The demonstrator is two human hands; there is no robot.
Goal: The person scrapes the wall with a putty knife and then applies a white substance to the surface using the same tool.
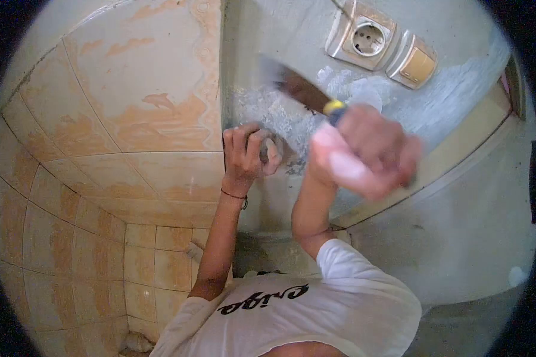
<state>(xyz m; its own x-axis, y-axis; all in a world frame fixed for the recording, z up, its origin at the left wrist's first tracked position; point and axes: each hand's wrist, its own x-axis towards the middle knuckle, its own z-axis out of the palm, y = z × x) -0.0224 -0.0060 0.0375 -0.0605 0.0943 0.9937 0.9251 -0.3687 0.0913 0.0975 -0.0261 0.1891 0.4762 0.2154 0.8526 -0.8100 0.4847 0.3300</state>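
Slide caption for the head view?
Right hand grips a bladed tool; left hand at the rough grey wall.

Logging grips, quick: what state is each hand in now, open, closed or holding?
Left hand: fingers bent at the grey wall; cannot tell if it holds anything.
Right hand: closed, holding a bladed tool.
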